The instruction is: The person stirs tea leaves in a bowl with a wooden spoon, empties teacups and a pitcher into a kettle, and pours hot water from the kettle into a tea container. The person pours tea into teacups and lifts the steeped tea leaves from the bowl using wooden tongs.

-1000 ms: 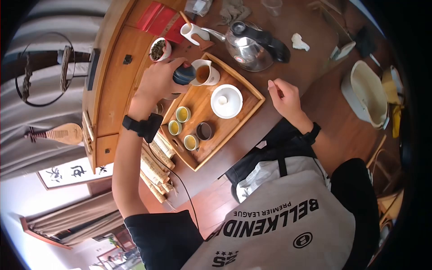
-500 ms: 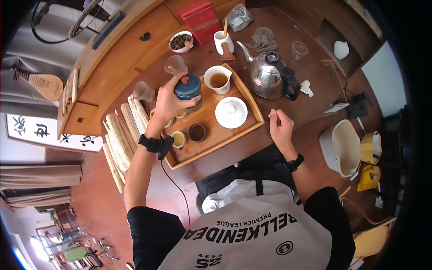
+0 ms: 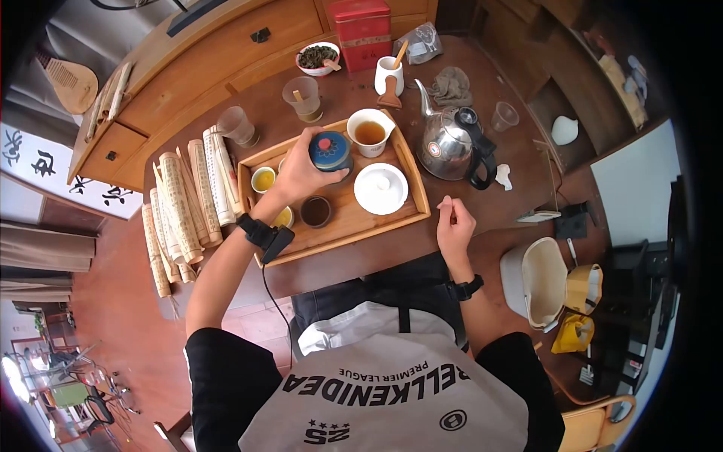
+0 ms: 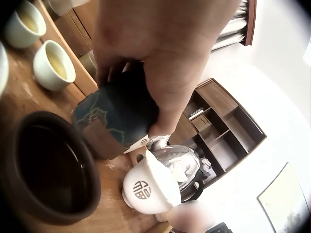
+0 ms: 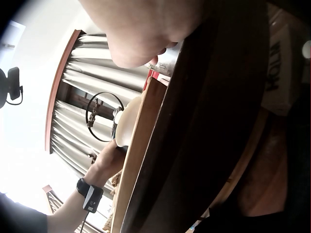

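My left hand (image 3: 299, 173) grips a blue lidded jar (image 3: 330, 153) with a red knob, thumb on one side and fingers on the other. In the left wrist view the jar (image 4: 104, 124) is low at the wooden tray, beside the dark cup (image 4: 95, 179). On the tray (image 3: 346, 226) stand a white pitcher of amber tea (image 3: 370, 133), a white lidded bowl (image 3: 381, 188) and small pale cups with yellow tea, one (image 3: 263, 179) left of my wrist. My right hand (image 3: 456, 230) rests loosely curled by the table's front edge, holding nothing.
Right of the tray stands a steel kettle (image 3: 446, 143). Behind it are a white holder (image 3: 388, 77), a red tin (image 3: 362, 38), a bowl of dry leaves (image 3: 318, 59) and clear cups (image 3: 303, 102). Bamboo scrolls (image 3: 181, 200) lie at left. A cable runs from my left wrist.
My left hand carried the blue jar from beside the pitcher back toward the tray's middle, turning it more upright. My right hand stays near the table edge. The head view has turned.
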The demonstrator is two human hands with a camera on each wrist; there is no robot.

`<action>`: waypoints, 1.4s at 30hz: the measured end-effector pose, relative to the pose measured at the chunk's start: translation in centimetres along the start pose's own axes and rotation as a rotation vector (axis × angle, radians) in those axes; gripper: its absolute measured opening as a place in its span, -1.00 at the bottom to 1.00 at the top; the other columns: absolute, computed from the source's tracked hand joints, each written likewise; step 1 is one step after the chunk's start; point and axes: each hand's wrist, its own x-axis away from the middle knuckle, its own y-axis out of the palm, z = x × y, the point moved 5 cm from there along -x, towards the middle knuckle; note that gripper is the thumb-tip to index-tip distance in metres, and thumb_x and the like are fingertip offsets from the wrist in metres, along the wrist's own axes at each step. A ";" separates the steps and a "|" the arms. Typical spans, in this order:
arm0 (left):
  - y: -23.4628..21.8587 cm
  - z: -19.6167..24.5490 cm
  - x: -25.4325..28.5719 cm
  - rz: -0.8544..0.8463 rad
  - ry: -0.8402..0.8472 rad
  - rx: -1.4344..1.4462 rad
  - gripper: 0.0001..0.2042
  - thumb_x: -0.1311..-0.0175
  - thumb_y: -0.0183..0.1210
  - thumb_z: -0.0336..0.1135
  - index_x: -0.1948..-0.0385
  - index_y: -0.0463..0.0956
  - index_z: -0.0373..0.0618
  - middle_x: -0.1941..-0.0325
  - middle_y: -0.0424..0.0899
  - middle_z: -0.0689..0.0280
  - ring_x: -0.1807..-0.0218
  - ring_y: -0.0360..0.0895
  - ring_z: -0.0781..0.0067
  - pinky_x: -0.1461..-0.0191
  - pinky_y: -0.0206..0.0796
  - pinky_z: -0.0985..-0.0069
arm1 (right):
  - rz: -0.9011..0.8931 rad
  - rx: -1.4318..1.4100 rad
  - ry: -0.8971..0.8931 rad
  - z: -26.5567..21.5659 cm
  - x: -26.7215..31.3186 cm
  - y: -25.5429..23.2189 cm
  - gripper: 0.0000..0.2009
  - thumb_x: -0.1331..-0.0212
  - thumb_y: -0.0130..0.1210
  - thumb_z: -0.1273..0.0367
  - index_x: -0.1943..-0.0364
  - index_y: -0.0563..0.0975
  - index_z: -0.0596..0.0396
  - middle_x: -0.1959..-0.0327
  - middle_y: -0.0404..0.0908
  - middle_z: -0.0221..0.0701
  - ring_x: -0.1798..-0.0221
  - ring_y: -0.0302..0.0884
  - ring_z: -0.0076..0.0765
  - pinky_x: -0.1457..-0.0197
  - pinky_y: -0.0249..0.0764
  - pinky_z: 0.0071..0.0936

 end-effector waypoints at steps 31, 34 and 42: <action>-0.4 0.6 0.7 0.007 -0.012 -0.016 -0.09 0.06 0.52 0.12 -0.21 0.31 -0.39 -0.07 0.62 -0.08 -0.15 0.60 0.02 -0.25 0.42 0.25 | -0.025 0.059 0.004 0.2 0.0 0.1 -0.73 -0.41 0.09 0.37 0.48 0.53 0.21 0.69 0.34 -0.52 0.61 0.17 -0.71 0.55 0.08 -0.59; -1.6 1.1 1.7 0.221 0.149 -0.102 -0.10 -0.02 0.50 0.06 -0.29 0.26 -0.38 -0.13 0.58 -0.04 -0.21 0.56 0.06 -0.27 0.41 0.28 | -0.010 0.065 -0.012 0.1 0.0 0.2 -0.73 -0.41 0.09 0.38 0.47 0.54 0.21 0.68 0.35 -0.51 0.60 0.18 -0.72 0.54 0.10 -0.60; -8.9 -2.0 12.7 0.676 -0.049 0.207 -0.89 -0.34 0.24 -0.52 0.19 0.65 -0.38 0.29 0.69 0.25 0.25 0.59 0.59 0.13 0.40 0.66 | -0.012 0.118 -0.010 0.4 0.0 0.1 -0.75 -0.41 0.08 0.39 0.46 0.55 0.22 0.65 0.47 -0.40 0.59 0.30 -0.63 0.50 0.24 -0.55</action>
